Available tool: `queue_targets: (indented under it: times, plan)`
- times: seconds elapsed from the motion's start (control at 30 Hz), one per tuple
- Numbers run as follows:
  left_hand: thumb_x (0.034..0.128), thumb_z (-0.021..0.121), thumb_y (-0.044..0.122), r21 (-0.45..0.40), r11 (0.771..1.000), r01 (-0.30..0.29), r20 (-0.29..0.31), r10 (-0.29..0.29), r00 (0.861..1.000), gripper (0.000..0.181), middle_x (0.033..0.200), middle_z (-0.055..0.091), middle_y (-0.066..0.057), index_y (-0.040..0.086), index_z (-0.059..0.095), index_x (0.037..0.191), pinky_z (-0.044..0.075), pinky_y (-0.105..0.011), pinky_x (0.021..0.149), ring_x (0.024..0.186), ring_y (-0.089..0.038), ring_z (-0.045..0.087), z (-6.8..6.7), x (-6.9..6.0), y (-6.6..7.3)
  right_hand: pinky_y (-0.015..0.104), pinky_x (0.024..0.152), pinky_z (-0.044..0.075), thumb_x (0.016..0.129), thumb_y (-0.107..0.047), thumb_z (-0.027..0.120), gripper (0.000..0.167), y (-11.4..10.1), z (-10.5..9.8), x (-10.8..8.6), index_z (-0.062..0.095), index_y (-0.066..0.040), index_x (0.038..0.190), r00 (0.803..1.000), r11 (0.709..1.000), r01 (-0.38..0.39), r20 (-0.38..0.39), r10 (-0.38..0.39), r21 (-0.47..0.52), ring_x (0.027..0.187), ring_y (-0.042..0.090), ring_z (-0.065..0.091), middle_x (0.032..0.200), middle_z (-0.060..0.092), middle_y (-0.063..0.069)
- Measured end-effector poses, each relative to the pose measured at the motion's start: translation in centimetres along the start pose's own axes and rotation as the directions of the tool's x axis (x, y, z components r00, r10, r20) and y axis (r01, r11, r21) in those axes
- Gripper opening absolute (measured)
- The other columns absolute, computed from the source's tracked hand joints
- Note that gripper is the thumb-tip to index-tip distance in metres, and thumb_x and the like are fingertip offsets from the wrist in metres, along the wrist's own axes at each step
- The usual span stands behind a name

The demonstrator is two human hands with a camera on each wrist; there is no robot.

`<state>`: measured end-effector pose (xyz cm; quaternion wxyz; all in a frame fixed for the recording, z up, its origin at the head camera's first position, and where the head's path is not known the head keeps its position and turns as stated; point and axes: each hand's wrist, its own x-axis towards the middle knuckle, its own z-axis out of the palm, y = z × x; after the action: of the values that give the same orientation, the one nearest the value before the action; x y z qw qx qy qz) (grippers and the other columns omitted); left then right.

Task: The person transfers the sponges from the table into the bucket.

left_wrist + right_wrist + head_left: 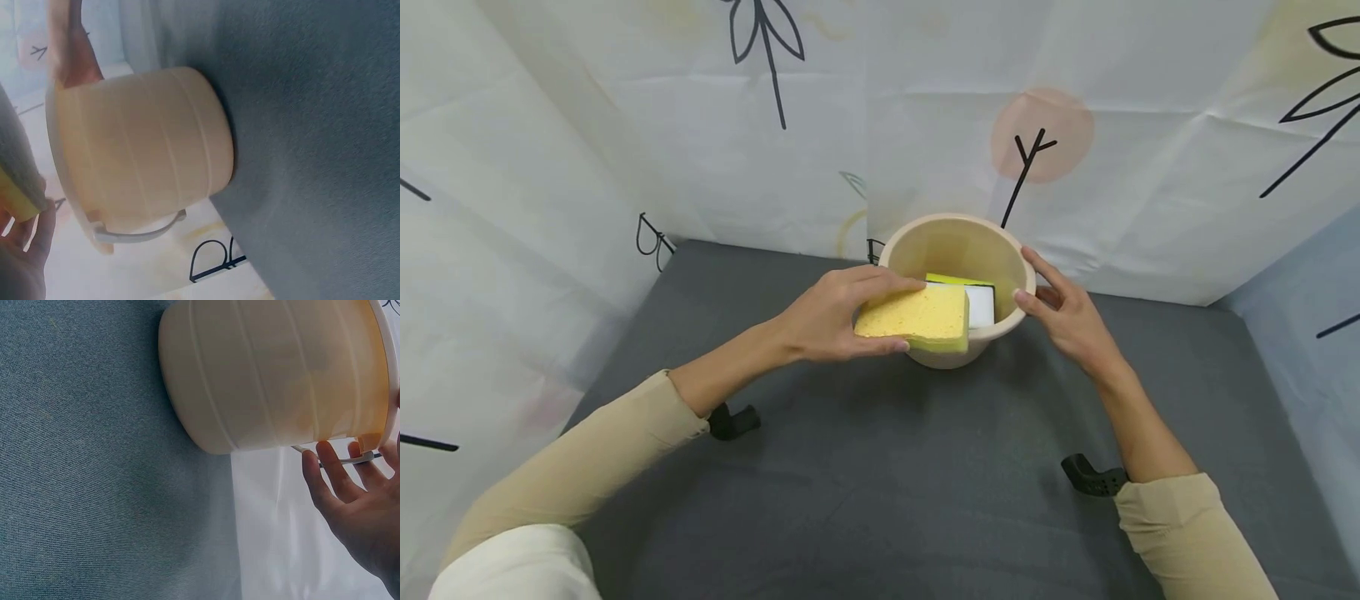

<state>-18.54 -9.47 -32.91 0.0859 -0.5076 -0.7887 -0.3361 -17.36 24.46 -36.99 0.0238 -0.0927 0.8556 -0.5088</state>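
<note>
My left hand [835, 317] grips a yellow sponge [917, 318] between thumb and fingers, at the front left rim of a beige bucket [951, 358]. In the left wrist view the sponge [17, 197] shows a darker greyish face along with its yellow side. On the bucket's right, my right hand [1067, 317] holds the rim, with the thumb at the near side. Its fingertips [324, 449] touch the outer wall close to the handle [359, 460]. Inside the bucket are a white block-like piece [981, 304] and a bright yellow piece [953, 279], partly hidden by the sponge.
The bucket stands upright on a dark grey cloth-covered table [865, 483], near its back edge. White patterned fabric [925, 142] hangs right behind it and along both sides. Dark wrist devices [1093, 479] sit at both cuffs.
</note>
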Motion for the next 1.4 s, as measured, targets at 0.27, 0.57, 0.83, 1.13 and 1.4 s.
queue_targets:
  times: [0.27,0.57,0.83,1.13,1.4]
  plan:
    - [0.0815,0.081,0.041,0.047,0.999,-0.001,-0.024,0.002,1.000,0.062,0.124,0.067,0.002,0.013,0.064,0.134,0.043,-0.034,0.088,0.107,-0.014,0.057,-0.3,1.7,-1.1,0.048,0.100,0.042,0.101,-0.032,0.060,0.067,-0.2,0.0,0.1,0.025,-0.037,0.158,1.000,1.000,-0.010,-0.004,0.010,0.008,0.136,0.035,0.045,0.162,0.028,0.004]
    - [0.0885,0.075,0.038,0.063,0.992,0.113,0.048,-0.116,0.992,0.059,0.128,0.064,-0.004,0.011,0.060,0.138,0.044,-0.033,0.097,0.116,-0.015,0.057,-0.7,3.9,-2.4,0.050,0.103,0.040,0.101,-0.031,0.060,0.066,-0.3,0.2,0.0,0.026,-0.036,0.158,1.000,1.000,-0.009,0.001,0.009,0.029,0.137,0.034,0.044,0.160,0.031,0.007]
    - [0.0885,0.073,0.040,0.087,0.983,0.164,0.049,-0.168,0.985,0.058,0.130,0.065,-0.006,0.011,0.061,0.137,0.046,-0.032,0.095,0.117,-0.016,0.060,-1.0,5.4,-3.5,0.060,0.105,0.035,0.101,-0.032,0.059,0.066,-0.4,0.3,0.0,0.026,-0.035,0.158,1.000,0.999,-0.008,0.005,0.008,0.041,0.140,0.038,0.039,0.163,0.025,0.003]
    - [0.0887,0.069,0.051,0.139,0.961,0.240,0.072,-0.252,0.965,0.058,0.131,0.064,0.001,0.019,0.062,0.137,0.044,-0.034,0.096,0.116,-0.013,0.058,-0.7,7.0,-4.2,0.061,0.105,0.035,0.100,-0.033,0.061,0.067,-0.4,0.3,-0.1,0.026,-0.035,0.158,1.000,0.999,-0.016,-0.005,0.016,0.032,0.140,0.038,0.039,0.163,0.026,0.002]
    - [0.0932,0.064,0.044,0.184,0.950,0.254,0.148,-0.282,0.948,0.054,0.134,0.063,0.000,0.017,0.061,0.139,0.041,-0.033,0.103,0.123,-0.017,0.056,-0.3,8.5,-4.8,0.060,0.104,0.036,0.101,-0.032,0.060,0.066,-0.3,0.4,-0.1,0.026,-0.036,0.158,1.000,1.000,-0.015,-0.012,0.015,0.023,0.138,0.037,0.042,0.162,0.027,0.002]
